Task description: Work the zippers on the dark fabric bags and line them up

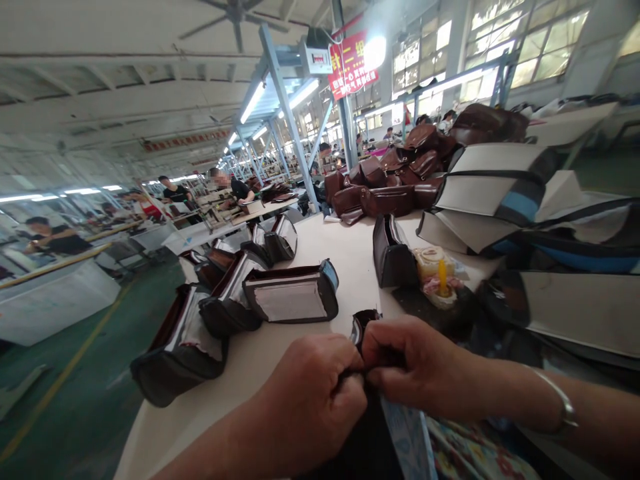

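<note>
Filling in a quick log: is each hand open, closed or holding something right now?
Left hand: closed, pinching the dark, pale-edged, leather-like piece.
Right hand: closed, pinching the same piece beside the left.

red sign: yellow "二组" (white lines below unclear) | white box: display illegible | far banner: illegible

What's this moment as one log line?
left hand: pinching dark piece | right hand: pinching same piece, beside left | table: dark-ended cases ahead-left
</note>
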### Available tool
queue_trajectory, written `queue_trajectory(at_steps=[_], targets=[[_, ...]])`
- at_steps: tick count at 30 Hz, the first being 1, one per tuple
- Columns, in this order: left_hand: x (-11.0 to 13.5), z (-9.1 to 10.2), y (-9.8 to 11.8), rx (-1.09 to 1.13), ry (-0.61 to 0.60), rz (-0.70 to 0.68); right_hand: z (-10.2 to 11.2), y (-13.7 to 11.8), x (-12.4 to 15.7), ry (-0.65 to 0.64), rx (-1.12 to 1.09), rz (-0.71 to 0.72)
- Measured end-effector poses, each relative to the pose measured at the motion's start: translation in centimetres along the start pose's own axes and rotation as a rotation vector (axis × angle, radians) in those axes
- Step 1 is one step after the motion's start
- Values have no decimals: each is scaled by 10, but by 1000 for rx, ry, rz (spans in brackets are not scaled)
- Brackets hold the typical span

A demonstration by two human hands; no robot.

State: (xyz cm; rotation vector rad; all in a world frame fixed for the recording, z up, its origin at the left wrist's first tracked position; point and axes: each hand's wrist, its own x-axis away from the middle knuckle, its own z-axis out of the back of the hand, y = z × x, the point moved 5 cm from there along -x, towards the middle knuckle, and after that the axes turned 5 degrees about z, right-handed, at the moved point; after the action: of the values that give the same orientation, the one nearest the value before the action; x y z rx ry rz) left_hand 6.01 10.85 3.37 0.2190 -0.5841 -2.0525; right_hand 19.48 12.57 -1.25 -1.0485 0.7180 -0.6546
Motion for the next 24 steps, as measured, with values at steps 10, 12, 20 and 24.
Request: queue_trajectory(at_steps=[10, 12, 20, 24], targets=[[-6, 5, -17, 257, -175, 75, -1, -8, 10, 143, 349, 369], [-9, 6, -19, 327, -230, 96, -2, -10, 12, 119, 413, 434], [-15, -1, -29, 438, -381, 152, -9, -21, 30, 76, 882, 817], [-16, -6, -33, 384, -423, 165, -13, -18, 35, 0, 1017, 873]])
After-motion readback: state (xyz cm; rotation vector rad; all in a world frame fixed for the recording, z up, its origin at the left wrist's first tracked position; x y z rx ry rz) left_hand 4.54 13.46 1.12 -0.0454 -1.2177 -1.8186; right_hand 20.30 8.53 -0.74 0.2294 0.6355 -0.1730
